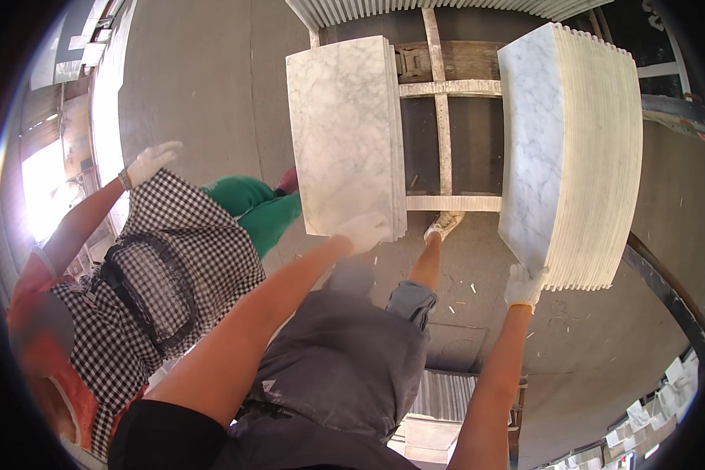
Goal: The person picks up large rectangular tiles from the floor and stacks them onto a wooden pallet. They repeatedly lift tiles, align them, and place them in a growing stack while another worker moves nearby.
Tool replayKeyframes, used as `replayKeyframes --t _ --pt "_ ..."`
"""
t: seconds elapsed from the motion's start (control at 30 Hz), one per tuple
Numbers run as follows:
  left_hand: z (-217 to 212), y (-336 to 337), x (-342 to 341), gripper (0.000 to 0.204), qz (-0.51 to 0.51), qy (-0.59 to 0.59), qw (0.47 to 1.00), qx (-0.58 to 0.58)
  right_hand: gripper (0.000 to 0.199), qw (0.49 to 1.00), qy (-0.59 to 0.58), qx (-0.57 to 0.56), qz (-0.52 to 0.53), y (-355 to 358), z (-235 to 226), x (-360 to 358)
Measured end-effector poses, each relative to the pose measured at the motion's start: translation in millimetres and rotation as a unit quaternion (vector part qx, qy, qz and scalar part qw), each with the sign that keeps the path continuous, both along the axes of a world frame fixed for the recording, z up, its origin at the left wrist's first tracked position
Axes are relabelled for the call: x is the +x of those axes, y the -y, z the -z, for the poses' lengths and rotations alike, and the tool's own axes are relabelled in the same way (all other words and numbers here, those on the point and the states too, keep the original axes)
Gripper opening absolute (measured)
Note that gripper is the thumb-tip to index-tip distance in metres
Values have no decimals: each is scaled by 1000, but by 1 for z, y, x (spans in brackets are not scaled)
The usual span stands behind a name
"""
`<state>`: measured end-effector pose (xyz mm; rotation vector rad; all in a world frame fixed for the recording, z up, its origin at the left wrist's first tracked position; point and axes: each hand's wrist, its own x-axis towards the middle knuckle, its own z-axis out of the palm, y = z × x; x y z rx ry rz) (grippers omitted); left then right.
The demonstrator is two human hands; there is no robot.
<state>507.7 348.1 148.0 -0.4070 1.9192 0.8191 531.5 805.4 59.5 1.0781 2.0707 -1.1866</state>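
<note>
Two upright stacks of white, grey-veined marble slabs lean on a frame in front of me. My left hand (363, 232), in a white glove, grips the near edge of the left marble slab (343, 137) by its lower right corner. Its fingers are curled at the edge and partly blend with the pale stone. My right hand (524, 287), gloved in white with a yellow cuff, is closed at the near lower corner of the right marble slab (529, 133). Behind that slab, several more show their ridged edges (595, 164). The undersides of my fingers are hidden.
The whitish frame (444, 141) joins both stacks, and another row of slabs (439, 8) stands beyond. At left, a person in a checkered apron (188, 227) stands close, one gloved hand (155, 160) raised. White chips litter the floor (478, 313). A dark curved bar (666, 282) lies right.
</note>
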Motion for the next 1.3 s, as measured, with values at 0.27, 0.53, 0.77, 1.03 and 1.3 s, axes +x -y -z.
replayKeyframes --t 0.27,0.53,0.77,1.03,1.3 --pt "38 45 5 26 286 -124 946 -94 29 615 4 347 -707 -3 -14 -12" --pt "68 52 21 22 413 -245 874 -76 36 889 -14 143 -435 -45 43 17" --pt "108 60 81 30 214 -217 949 -74 71 949 -132 -168 231 -66 97 29" --pt "162 73 163 35 51 -265 939 -215 100 985 -96 77 -117 -29 37 9" --pt "53 -16 146 31 156 -118 981 -3 104 923 -37 280 -260 -23 30 6"
